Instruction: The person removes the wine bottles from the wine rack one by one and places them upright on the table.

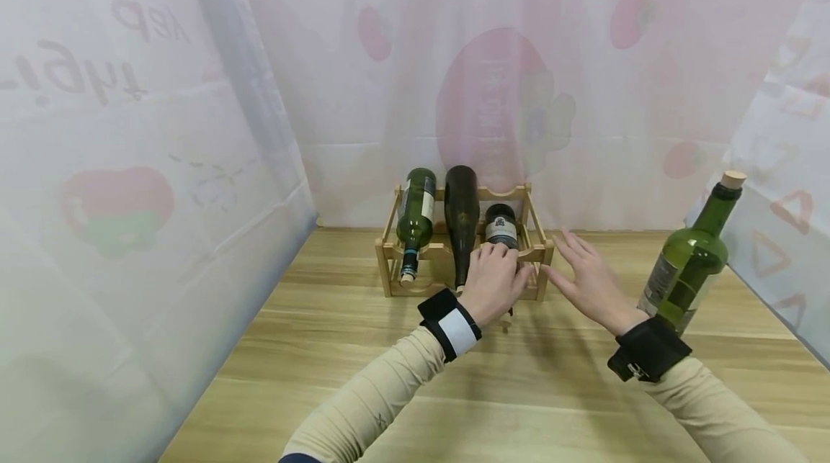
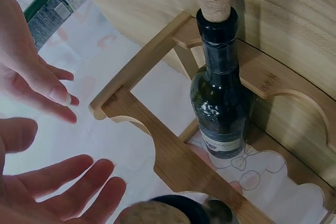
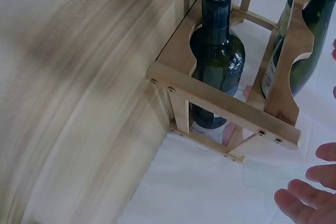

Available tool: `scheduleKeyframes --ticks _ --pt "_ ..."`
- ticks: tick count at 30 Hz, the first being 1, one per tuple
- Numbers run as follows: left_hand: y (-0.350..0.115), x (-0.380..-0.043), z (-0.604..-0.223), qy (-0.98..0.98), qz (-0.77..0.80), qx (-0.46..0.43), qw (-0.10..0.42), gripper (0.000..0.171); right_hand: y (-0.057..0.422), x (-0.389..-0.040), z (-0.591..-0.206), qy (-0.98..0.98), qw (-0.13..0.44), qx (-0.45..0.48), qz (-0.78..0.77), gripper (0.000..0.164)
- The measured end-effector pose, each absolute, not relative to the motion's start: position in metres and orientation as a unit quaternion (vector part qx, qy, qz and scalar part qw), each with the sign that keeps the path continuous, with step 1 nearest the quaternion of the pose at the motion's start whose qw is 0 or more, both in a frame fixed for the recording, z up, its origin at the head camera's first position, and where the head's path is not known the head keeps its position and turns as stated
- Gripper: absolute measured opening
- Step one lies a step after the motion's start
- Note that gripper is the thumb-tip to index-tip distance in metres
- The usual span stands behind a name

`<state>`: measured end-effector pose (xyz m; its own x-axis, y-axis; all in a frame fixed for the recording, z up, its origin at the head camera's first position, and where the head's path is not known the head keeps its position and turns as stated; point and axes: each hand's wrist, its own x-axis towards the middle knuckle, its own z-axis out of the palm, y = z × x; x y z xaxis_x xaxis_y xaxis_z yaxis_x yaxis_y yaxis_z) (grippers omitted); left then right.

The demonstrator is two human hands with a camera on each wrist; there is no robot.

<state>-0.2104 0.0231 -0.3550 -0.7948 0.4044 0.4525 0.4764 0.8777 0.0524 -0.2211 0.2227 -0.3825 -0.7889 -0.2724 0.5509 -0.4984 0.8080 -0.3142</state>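
Observation:
A wooden wine rack (image 1: 389, 250) holds three bottles lying with their necks toward me. Over the rightmost one, a dark corked bottle (image 2: 220, 93) with a pale label, my left hand (image 1: 494, 279) hovers and partly hides it in the head view. The left wrist view shows the left hand's fingers (image 2: 79, 192) spread, with nothing between them. My right hand (image 1: 593, 279) is beside the rack's right end, its fingers extended and holding nothing. In the right wrist view, fingertips (image 3: 299, 198) appear near the rack's end, and the dark bottle sits low inside the frame.
A green bottle (image 1: 418, 211) and a dark brown bottle (image 1: 462, 211) lie in the rack's upper cutouts, left and middle. To the right, a corked green bottle (image 1: 697, 254) stands upright close behind my right wrist. Printed curtains (image 1: 363, 88) surround the wooden table (image 1: 311, 348).

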Motion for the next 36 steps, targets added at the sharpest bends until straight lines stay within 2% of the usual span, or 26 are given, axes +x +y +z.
scheduleKeyframes --ticks 5,14,22,31,36 --pt "0.019 -0.213 -0.358 -0.936 -0.101 -0.228 0.248 0.034 0.218 -0.229 -0.385 -0.923 0.241 0.223 0.202 0.063" --pt "0.005 -0.218 -0.367 -0.925 -0.138 -0.210 0.287 0.025 0.211 -0.239 -0.393 -0.915 0.271 0.232 0.189 0.059" --pt "-0.009 -0.222 -0.378 -0.906 -0.206 -0.193 0.316 0.015 0.208 -0.242 -0.391 -0.921 0.243 0.221 0.209 0.059" --pt "-0.018 -0.220 -0.388 -0.895 -0.275 -0.157 0.314 0.027 0.207 -0.242 -0.393 -0.925 0.225 0.212 0.222 0.058" --pt "-0.022 -0.219 -0.388 -0.884 -0.336 -0.133 0.296 0.032 0.206 -0.242 -0.394 -0.923 0.227 0.213 0.225 0.058"
